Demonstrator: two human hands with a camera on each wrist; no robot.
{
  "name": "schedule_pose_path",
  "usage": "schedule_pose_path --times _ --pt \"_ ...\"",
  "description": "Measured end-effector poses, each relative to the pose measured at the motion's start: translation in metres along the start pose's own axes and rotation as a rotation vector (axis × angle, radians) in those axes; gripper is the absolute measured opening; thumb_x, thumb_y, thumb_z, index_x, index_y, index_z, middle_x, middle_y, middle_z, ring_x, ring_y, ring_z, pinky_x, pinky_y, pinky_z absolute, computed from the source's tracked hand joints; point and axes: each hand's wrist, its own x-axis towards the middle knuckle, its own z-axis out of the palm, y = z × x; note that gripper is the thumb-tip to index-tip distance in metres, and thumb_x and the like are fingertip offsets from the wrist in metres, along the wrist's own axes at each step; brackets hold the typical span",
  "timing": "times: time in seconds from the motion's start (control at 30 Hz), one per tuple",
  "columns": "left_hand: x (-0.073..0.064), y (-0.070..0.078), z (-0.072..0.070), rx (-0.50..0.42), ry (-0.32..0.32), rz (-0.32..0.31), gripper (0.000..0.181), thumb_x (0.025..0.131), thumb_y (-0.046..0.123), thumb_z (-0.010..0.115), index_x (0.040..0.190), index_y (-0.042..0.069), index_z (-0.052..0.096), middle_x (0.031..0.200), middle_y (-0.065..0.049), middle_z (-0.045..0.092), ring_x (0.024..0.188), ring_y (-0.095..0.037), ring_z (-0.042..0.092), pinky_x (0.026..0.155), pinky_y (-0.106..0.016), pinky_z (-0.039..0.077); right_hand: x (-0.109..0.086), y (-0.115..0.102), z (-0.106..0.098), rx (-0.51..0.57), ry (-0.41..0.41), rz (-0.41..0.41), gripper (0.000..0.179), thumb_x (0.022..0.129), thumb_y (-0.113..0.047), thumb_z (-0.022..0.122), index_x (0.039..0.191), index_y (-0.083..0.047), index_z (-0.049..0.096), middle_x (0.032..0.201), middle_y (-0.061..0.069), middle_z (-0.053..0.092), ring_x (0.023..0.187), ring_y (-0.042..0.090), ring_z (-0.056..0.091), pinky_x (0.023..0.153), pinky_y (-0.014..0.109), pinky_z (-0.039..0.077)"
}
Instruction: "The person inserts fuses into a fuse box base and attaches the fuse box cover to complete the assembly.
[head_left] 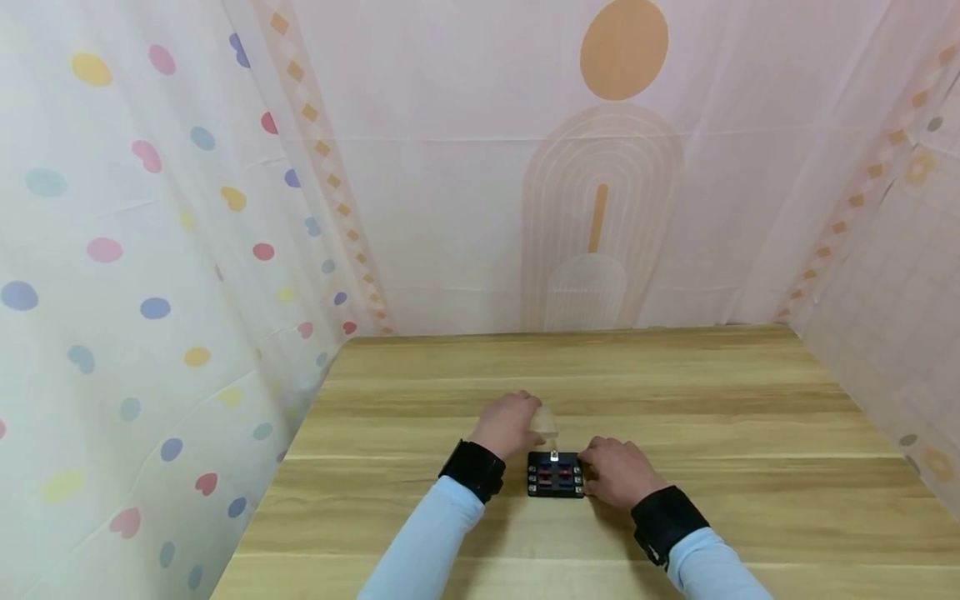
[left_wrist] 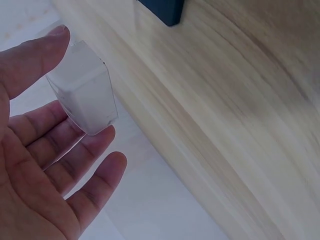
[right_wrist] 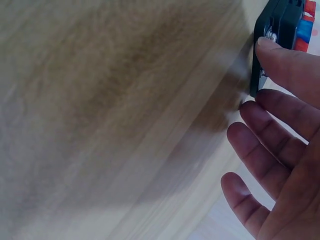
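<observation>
A black fuse block with red and blue blade fuses and screw terminals along its sides lies on the table. My left hand holds a clear plastic cover between thumb and fingers, raised above the block's far left side. In the head view the cover looks faint and see-through. At the block's right edge is my right hand. Its thumb lies on the block's edge beside a screw, the index finger against the side, so the edge is pinched; the other fingers are spread loosely.
The wood-grain table stretches around both hands. Behind it hangs a pale patterned curtain, and a dotted curtain borders the left side. Black bands are strapped round both wrists.
</observation>
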Motion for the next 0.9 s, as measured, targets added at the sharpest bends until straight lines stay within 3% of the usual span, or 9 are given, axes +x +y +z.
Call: schedule_pose_path --times 0.33,0.9 --pt "-0.009 0.008 0.006 0.008 0.023 0.053 0.054 0.084 0.034 0.08 0.127 0.005 0.063 0.126 -0.01 0.063 0.112 -0.024 0.061 0.092 -0.034 0.051 -0.003 -0.001 -0.003 0.028 0.022 -0.017 0.028 0.082 -0.017 0.08 0.106 -0.003 0.074 0.097 0.006 0.064 0.09 0.025 0.06 0.08 0.051 0.048" --pt "-0.031 0.02 0.015 0.024 -0.024 0.122 0.052 0.083 0.036 0.081 0.124 0.008 0.066 0.11 -0.004 0.066 0.096 -0.015 0.062 0.078 -0.028 0.052 -0.001 -0.003 -0.001 0.055 0.005 0.0 0.02 0.082 -0.02 0.08 0.098 -0.008 0.076 0.094 0.002 0.062 0.082 0.019 0.056 0.074 0.045 0.046"
